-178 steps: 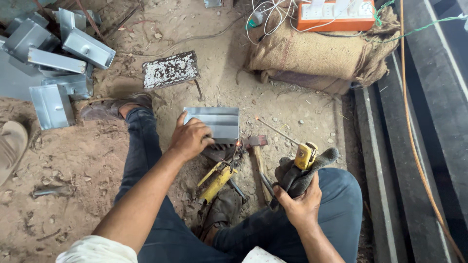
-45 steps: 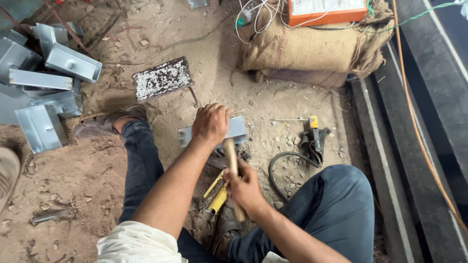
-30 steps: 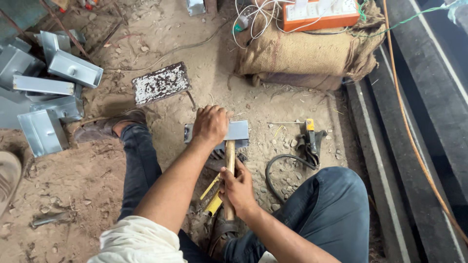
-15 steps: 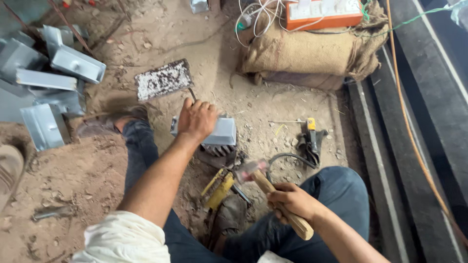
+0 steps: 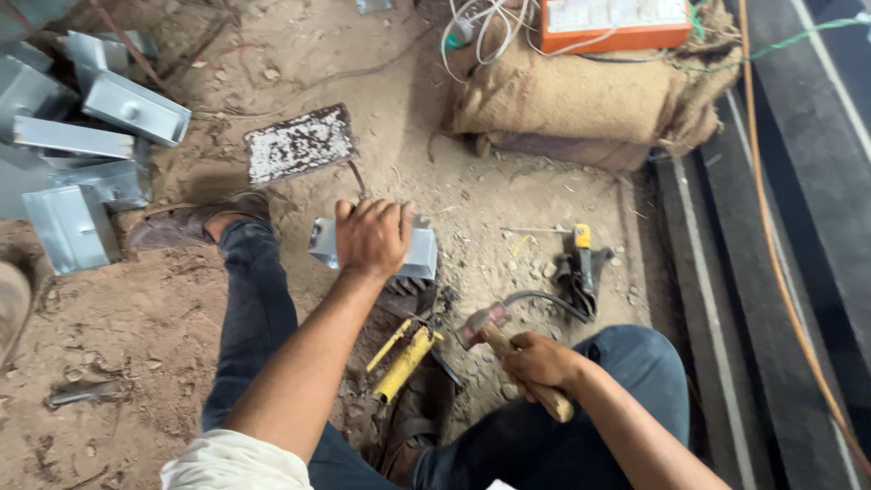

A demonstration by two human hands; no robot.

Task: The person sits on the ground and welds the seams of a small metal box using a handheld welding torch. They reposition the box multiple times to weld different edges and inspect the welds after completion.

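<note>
Metal bracket under left hand; right hand grips one hammer.

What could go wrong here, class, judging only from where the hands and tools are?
The left hand presses on the metal piece close to the hammer in the right hand; a stray blow might strike fingers. The piece's sheet edges may cut the bare hand.

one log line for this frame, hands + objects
left hand: pressing metal bracket | right hand: gripping hammer | yellow tool: on ground
</note>
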